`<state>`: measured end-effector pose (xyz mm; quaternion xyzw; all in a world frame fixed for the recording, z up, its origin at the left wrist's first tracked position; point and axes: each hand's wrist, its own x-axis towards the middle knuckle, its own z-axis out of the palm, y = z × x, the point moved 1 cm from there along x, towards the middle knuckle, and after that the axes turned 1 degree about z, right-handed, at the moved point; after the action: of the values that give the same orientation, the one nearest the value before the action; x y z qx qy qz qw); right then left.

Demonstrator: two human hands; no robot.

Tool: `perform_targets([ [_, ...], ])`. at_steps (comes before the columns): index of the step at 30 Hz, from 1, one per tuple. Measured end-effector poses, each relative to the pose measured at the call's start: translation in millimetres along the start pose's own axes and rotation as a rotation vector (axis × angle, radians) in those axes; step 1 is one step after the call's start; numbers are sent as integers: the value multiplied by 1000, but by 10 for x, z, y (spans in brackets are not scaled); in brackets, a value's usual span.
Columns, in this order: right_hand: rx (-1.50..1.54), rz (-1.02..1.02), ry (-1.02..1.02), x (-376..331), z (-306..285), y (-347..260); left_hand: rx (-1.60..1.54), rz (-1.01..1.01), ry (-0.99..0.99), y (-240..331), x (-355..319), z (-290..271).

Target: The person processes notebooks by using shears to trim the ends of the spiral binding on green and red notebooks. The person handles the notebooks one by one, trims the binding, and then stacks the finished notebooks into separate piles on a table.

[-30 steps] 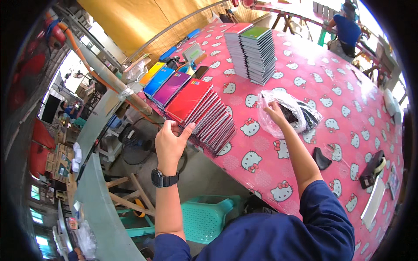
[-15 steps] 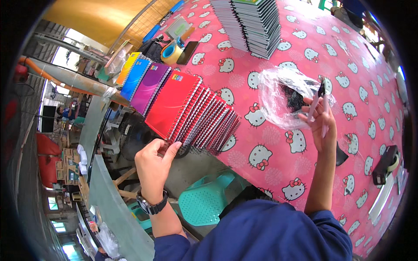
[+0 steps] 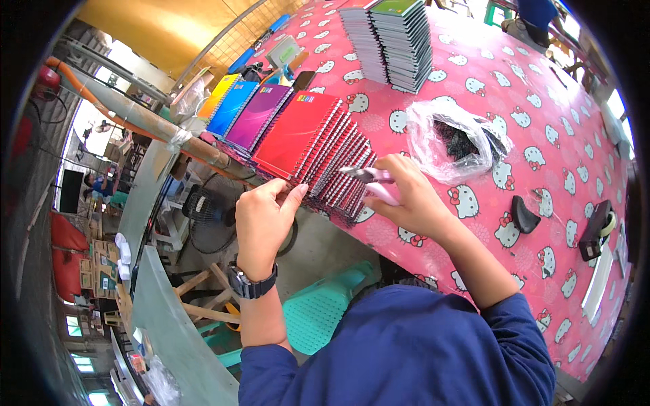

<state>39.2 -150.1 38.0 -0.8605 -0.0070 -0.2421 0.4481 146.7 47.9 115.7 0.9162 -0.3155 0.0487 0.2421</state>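
Pliers (image 3: 371,177) are held in the right grip (image 3: 412,201) near the red notebooks (image 3: 301,135), stacked on the tabletop (image 3: 487,211). Whether anything is pinched by the left grip (image 3: 263,218) cannot be told. Covers might be scratched if the pliers slipped.

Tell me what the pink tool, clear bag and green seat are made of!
Pink tool: the tip seems metal, being grey and shiny; the smooth pink handles could be plastic or rubber.
Clear bag: thin, glossy plastic film, because it's see-through and crinkles catch the light.
Green seat: probably moulded plastic, fairly smooth, with many little holes.
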Motion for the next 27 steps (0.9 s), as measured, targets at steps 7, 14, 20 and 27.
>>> perform_targets([
  [7,-260,-86,50,179,224,-143,-110,47,139,-68,-100,60],
  [14,-385,-103,60,223,233,-225,-226,18,132,-37,-85,105],
  [20,-343,-116,37,242,251,-250,-226,15,127,-37,-71,87],
  [27,-287,19,-110,260,227,-180,-266,-48,86,-33,-68,88],
])
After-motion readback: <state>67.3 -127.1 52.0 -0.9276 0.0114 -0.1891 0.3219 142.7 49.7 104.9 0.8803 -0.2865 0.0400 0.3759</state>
